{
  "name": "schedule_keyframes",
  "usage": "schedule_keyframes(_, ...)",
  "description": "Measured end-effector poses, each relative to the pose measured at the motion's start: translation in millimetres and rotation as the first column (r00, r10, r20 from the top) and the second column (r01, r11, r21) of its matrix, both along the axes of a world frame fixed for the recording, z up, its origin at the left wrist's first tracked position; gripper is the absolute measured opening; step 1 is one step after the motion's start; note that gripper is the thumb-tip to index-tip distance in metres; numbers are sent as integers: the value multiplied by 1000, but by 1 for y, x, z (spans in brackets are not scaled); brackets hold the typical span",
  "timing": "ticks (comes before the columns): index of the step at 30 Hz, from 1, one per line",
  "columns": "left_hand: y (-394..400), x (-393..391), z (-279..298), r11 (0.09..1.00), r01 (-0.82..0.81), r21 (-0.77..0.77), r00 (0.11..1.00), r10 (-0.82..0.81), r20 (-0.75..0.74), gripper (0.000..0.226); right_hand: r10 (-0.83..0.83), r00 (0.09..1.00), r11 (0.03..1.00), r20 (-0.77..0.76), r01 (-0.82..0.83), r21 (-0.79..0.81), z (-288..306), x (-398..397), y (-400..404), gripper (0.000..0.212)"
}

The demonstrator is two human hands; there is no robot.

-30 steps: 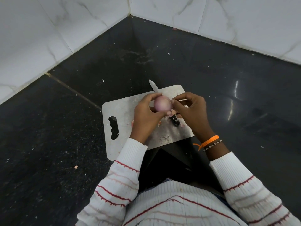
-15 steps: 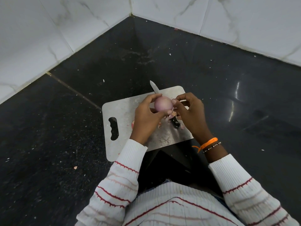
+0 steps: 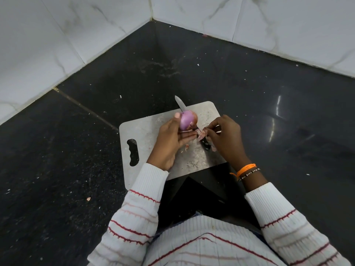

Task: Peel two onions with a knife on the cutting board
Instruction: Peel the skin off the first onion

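A purple onion (image 3: 187,120) is held above the grey cutting board (image 3: 146,131) by my left hand (image 3: 171,140), whose thumb and fingers curl round it. To its right, my right hand (image 3: 226,137) pinches a thin strip of onion skin (image 3: 206,129) just off the onion. The knife lies on the board beneath both hands: its blade tip (image 3: 179,102) pokes out past the board's far edge, and its black handle (image 3: 206,144) shows between my hands. Pink skin scraps (image 3: 202,135) lie by the handle. Only one onion is in view.
The board rests on a black stone counter (image 3: 76,160) in a corner of white marble-tiled walls (image 3: 57,35). It has a handle slot (image 3: 133,152) at its left end. Small specks and a skin fragment (image 3: 88,198) dot the counter.
My hands have drawn apart. The left hand turned the onion up and to the left, and the right hand pulled away to the right with a strip of skin.
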State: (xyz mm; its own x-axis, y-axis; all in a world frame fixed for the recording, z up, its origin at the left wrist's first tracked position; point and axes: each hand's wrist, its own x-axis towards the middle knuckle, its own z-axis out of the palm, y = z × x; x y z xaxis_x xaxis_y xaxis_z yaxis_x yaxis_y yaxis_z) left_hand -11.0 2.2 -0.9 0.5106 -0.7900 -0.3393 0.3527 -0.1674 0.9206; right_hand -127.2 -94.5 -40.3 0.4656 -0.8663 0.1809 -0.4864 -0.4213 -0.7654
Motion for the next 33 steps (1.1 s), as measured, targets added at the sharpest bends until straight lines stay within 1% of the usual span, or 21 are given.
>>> schedule_keyframes(2,-1,1,1,1000,-15,-16,994,13,-104,42,8,1000,1000,-8,-8,-7,0,-1,0,7)
schedule_keyframes(4,-2,1,2,1000,-19,-21,989,16,-150,45,21,999,1000,35,-21,-4,3,-2,0,11)
schedule_keyframes(7,-1,1,1,1000,-5,-12,988,4,-153,49,3,983,1000,183,-6,16,16,2,5,17)
schedule_keyframes(9,-1,1,1,1000,5,-2,990,-5,-141,53,14,964,1000,265,-16,7,24,4,8,15)
schedule_keyframes(13,-1,-1,1,1000,15,2,996,-15,-91,52,48,931,999,361,-51,-3,32,8,16,8)
schedule_keyframes(16,-2,-3,0,1000,29,1,999,-29,-46,49,29,923,998,383,-49,44,31,12,20,6)
schedule_keyframes(25,-4,-8,0,998,53,22,998,-54,23,47,-17,927,999,374,-3,54,27,13,20,8)
schedule_keyframes(30,-4,-8,1,999,54,3,998,-54,-8,49,-22,921,1000,390,15,19,26,13,18,6)
schedule_keyframes(33,-4,-9,3,999,34,-10,999,-35,-32,49,-17,900,999,436,-4,46,26,12,19,10)
